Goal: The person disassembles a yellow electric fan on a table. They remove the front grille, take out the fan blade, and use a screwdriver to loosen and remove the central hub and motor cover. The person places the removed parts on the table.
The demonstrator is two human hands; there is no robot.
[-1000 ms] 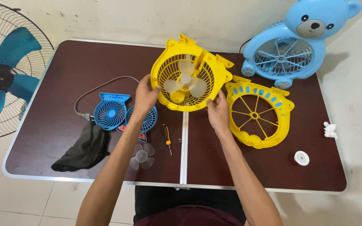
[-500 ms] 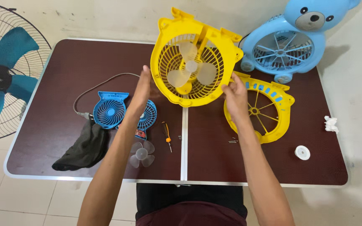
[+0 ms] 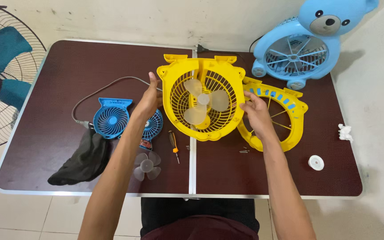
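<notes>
- A person sits at a dark brown folding table (image 3: 58, 66), seen from above, both bare forearms reaching forward.
- The left hand (image 3: 146, 98) presses its open palm and straight fingers against the left rim of a yellow fan housing (image 3: 203, 100); the fingers are not wrapped around it.
- The right hand (image 3: 256, 112) touches the housing's right rim with loosely spread fingers, steadying rather than gripping.
- The yellow fan housing sits near the middle of the table, toward the far edge, tilted up on its lower rim, with its grille and pale translucent blades (image 3: 203, 101) facing the person.
- Just right of it, partly under the right hand, lies a detached yellow front grille (image 3: 285, 111) with blue slots.
- Small loose screws (image 3: 244, 151) lie near the table's centre seam, and a small screwdriver (image 3: 173, 146) rests left of the seam.
- Left of the housing lie two small blue fan halves (image 3: 110, 119), a loose clear propeller (image 3: 146, 166) and a dark cloth (image 3: 83, 160) near the front left corner.
- A blue bear-shaped fan (image 3: 310, 40) stands at the far right corner; a small white cap (image 3: 316, 162) lies toward the right edge.
- Risk, as a judgement: held only by flat pressure from both sides, the tilted housing could slip and drop onto the table, scattering the screws.
</notes>
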